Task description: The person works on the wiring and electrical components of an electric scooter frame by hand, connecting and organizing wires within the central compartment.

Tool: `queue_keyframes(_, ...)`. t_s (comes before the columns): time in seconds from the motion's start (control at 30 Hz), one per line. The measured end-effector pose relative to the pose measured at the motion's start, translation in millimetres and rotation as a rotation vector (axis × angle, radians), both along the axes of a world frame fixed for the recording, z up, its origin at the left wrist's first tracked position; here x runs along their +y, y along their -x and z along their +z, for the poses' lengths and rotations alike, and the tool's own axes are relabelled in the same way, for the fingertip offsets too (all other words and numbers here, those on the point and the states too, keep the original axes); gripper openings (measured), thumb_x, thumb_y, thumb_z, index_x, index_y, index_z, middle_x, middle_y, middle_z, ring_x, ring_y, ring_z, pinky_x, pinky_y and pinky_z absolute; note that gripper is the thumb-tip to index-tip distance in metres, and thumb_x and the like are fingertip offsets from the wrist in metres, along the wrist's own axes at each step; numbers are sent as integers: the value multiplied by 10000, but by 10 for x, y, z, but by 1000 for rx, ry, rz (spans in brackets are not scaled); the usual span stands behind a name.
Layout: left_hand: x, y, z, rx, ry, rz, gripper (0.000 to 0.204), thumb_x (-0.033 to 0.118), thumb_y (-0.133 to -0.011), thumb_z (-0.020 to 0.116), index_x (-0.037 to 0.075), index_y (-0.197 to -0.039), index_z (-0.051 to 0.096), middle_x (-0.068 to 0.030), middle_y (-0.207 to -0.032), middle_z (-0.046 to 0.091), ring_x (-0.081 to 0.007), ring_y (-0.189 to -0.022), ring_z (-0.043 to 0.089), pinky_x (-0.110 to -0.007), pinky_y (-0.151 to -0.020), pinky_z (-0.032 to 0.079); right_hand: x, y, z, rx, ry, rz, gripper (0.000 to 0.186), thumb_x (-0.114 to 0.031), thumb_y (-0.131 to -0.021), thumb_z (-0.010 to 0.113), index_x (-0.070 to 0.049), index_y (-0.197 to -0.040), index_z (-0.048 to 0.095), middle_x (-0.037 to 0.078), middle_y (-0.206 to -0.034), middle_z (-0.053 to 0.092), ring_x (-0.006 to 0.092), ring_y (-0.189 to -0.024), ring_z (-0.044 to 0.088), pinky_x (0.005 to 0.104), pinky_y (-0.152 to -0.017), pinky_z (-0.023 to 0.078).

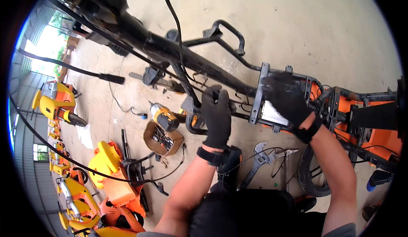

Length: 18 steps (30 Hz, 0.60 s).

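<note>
Black tubular metal vehicle frame point(170, 52) crossing the floor, black-gloved left hand point(217, 118) curled around a bracket on it – fingertips hidden, black-gloved right hand point(285, 97) spread over the frame's silver box point(272, 113), adjustable wrench point(254, 165) below the frame

— How are the arms placed?
— Both bare forearms rise from the lower edge, stretched forward, each wrist strapped by a black glove cuff.
— And the hands?
— The left hand point(217, 120) points upward, fingers point(214, 97) curled closed. The right hand point(285, 98) angles up-left, its fingers point(272, 84) bent in a grip.
</note>
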<state>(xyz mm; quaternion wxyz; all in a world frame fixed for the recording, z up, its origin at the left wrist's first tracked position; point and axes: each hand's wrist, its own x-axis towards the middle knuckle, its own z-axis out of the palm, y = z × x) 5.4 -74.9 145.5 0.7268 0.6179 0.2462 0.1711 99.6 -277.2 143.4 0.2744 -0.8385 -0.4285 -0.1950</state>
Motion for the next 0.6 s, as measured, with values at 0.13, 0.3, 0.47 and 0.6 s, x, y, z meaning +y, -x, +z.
queue_keyframes(0.13,-44,77,25,105,-427,29,155,92,-987,587,-41,-1066,580,-124,-942,660,-179,-761,640,-325,-668,517,940,103,453,452,-375,111,315,-288,-991,584,-14,-1130,654,214,-996,676,401,-958,654,481,-847,527)
queue_keyframes(0.3,-96,12,-760,-258,-379,16,439,86,-876,729,-2,-1257,529,-147,-1136,646,-254,-1047,622,-375,-905,488,1425,34,1013,427,-526,56,449,-225,-932,657,-17,-1322,576,239,-1134,649,415,-1085,629,470,-932,508)
queue_keyframes(0.47,52,118,-906,-272,-562,-156,517,147,-829,749,13,-1289,554,-174,-1173,630,-339,-1105,603,-409,-956,475,1582,168,1076,532,-500,68,167,-149,-937,654,-23,-1047,646,189,-892,664,334,-818,664,393,-719,516)
queue_keyframes(0.6,123,56,-998,-300,-398,-208,488,167,-829,735,11,-1275,611,-201,-1210,646,-360,-1142,600,-432,-961,475,1395,386,1374,790,-493,173,241,-138,-944,648,-22,-1156,649,159,-951,711,250,-822,680,373,-729,524)
